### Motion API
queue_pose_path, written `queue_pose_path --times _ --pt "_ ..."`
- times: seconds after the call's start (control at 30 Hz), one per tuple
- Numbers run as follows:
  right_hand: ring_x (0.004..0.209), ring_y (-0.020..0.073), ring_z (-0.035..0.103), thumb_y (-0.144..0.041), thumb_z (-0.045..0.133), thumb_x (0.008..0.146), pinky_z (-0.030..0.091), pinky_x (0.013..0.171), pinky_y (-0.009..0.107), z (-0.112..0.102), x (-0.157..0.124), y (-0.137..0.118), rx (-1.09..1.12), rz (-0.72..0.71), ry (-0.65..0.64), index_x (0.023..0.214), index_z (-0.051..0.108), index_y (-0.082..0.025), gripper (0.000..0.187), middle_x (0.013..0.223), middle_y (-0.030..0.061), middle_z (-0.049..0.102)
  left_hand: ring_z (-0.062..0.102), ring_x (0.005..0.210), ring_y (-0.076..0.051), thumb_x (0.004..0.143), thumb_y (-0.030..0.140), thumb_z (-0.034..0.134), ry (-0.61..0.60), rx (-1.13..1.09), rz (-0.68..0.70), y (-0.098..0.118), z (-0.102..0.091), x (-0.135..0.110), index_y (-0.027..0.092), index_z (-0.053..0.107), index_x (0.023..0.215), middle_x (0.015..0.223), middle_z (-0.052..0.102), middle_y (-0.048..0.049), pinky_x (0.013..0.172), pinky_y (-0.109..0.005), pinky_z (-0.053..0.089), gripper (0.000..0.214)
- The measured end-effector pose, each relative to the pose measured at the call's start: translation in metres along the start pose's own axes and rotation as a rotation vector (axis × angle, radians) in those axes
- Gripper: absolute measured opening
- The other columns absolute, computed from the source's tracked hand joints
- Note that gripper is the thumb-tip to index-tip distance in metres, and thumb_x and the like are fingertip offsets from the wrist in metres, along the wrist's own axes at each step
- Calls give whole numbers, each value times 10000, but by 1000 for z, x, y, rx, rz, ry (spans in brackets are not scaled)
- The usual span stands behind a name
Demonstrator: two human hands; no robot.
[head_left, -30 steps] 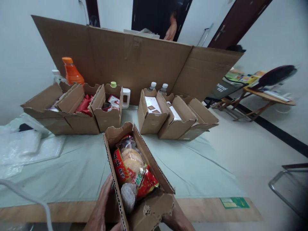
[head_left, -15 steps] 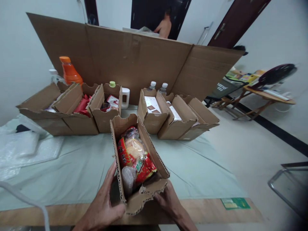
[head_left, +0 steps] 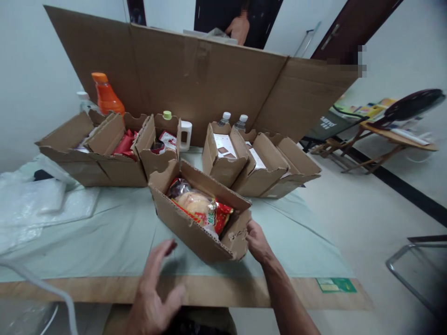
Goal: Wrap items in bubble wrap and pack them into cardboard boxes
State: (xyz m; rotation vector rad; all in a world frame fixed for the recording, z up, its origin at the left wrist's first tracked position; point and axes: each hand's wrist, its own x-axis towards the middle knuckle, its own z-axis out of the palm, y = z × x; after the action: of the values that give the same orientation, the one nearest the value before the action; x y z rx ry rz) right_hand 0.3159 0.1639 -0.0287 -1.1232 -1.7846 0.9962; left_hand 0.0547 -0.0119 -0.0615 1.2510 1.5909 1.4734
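Observation:
A narrow open cardboard box (head_left: 188, 228) lies slantwise on the pale green table cover (head_left: 115, 232), holding a red snack packet with round crackers (head_left: 200, 208). My right hand (head_left: 257, 243) grips the box's near right end. My left hand (head_left: 155, 293) hovers open, fingers spread, just short of the box's long side and touching nothing.
Behind stand several open cardboard boxes (head_left: 104, 153) (head_left: 258, 163) with packets, an orange bottle (head_left: 105, 97), a white mug (head_left: 186, 135) and two water bottles (head_left: 232, 120). A tall cardboard screen (head_left: 195, 79) closes the back; a person's hand (head_left: 238, 29) shows above it. Plastic bags (head_left: 38, 204) lie left.
The box has moved away from me onto the table and turned slantwise. My left hand has let go of it and opened; my right hand still grips its end.

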Motion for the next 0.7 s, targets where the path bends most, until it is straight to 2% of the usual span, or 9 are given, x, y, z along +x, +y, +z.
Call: queue_pose_path --times 0.07,0.13,0.2,0.27,0.37,0.43,0.5,0.6,0.7 --pt "1014 282 714 -683 635 883 584 927 421 -5 -9 1 -1 37 30 1272 691 -209 616 1198 127 747 603 1271 -341 863 371 698 232 37 -18 -1 -13 30 255 471 1495 1408 596 -158 1113 -577 461 682" --pt "1073 280 707 -631 635 912 578 956 418 2 -35 -2 -7 63 51 1376 620 -204 631 1323 155 696 562 1325 -342 817 409 741 308 26 -43 0 -24 70 248 407 1536 1484 531 -166 1120 -557 455 808" --pt "1168 303 680 -603 660 905 570 992 436 20 -66 -6 -41 60 54 1469 534 -196 706 1409 176 641 515 1387 -343 759 441 770 211 -48 -47 0 -26 105 240 436 1516 1522 506 -161 1130 -519 451 852" --pt "1272 342 626 -587 701 877 538 1054 484 42 -91 -11 -101 58 84 1526 463 -184 800 1434 185 615 576 1324 -326 736 464 767 70 -119 -74 -2 -21 119 209 515 1447 1448 583 -155 1114 -489 468 796" --pt "1308 377 590 -565 711 872 515 1080 532 63 -99 -19 -181 57 161 1490 506 -185 754 1371 169 648 672 1153 -278 773 483 744 49 -115 -114 -9 -18 95 193 590 1341 1298 681 -128 1028 -440 534 657" --pt "1227 365 635 -535 667 911 546 1034 521 68 -82 -30 -186 27 133 1395 597 -206 589 1285 146 691 700 1064 -252 803 495 736 143 -64 -147 -9 -27 69 206 623 1280 1221 713 -101 939 -398 576 569" --pt "1164 349 653 -498 648 927 551 1015 511 70 -49 -49 -175 -50 30 1328 638 -211 493 1233 138 706 712 953 -225 804 508 743 302 16 -161 2 -43 58 203 661 1207 1109 736 -71 881 -369 590 512" --pt "1177 338 622 -492 658 897 519 1040 511 63 13 -82 -153 -218 -65 1339 601 -185 541 1290 148 668 689 966 -205 827 480 744 529 128 -25 34 -55 80 190 675 1204 1059 721 -37 928 -361 566 481" --pt "1116 304 634 -502 627 911 527 1000 473 34 40 -96 -139 -271 17 1259 617 -185 472 1230 119 685 678 998 -204 837 452 722 524 35 193 60 -36 104 162 623 1295 1132 694 -56 923 -366 565 551"
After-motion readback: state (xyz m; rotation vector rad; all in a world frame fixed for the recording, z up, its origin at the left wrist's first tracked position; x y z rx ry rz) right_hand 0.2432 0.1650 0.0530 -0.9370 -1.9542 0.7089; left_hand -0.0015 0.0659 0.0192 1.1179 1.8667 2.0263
